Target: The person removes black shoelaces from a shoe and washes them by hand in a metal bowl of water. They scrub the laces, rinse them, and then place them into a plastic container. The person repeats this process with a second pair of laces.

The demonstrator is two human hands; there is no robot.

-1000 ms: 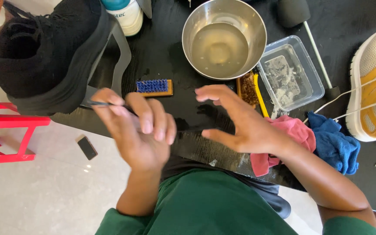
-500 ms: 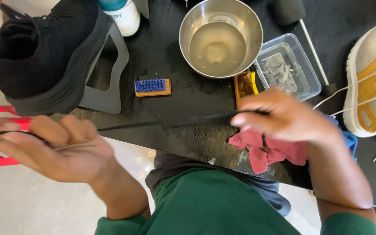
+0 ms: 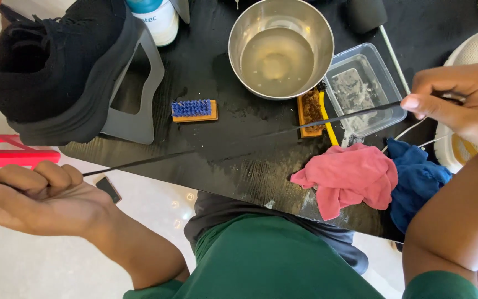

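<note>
Black table (image 3: 222, 149) edge, both hands' grips closed on taut black lace (image 3: 239, 138), left hand (image 3: 34, 196), right hand (image 3: 460, 102)

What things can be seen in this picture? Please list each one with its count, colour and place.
shoelace: 1, black, stretched taut between both hands
shoe: 1, black, top left on table
insole: 1, grey, beside black shoe
small brush: 1, blue bristles, table centre
bowl: 1, steel, holds cloudy water
brown brush: 1, below bowl
plastic tub: 1, clear, right of bowl
pink cloth: 1, table edge
blue cloth: 1, beside pink cloth
white shoe: 1, right edge
bottle: 1, white, top
left hand: fist on lace
right hand: pinching lace
</note>
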